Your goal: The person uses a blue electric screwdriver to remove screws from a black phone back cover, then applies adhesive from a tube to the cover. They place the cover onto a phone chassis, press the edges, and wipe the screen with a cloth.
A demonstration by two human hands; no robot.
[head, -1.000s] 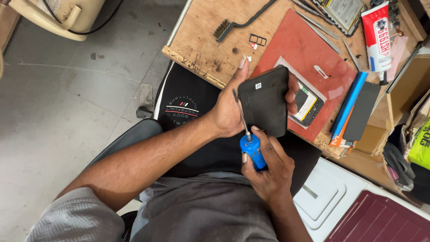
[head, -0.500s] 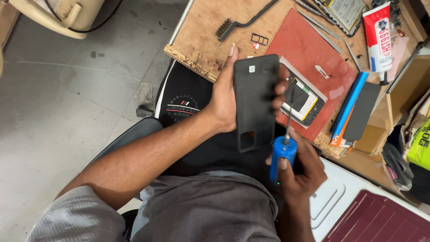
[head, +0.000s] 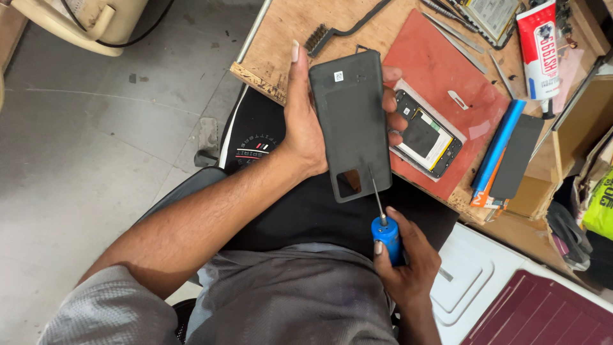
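Left hand (head: 306, 121): wrapped around the cover, thumb on one long edge, fingers on the other.
Cover (head: 350, 121): dark back panel, held upright over the lap beside the bench edge; probably light, thin, bendy; best gripped by the long edges.
Screwdriver (head: 385, 227): blue handle, thin shaft touching the cover's lower corner.
Right hand (head: 408, 265): closed around the handle.
Phone (head: 424, 137): opened, flat on the red mat (head: 447, 70).

Black phone back cover (head: 353, 121) held upright, blue-handled screwdriver (head: 385, 230) below
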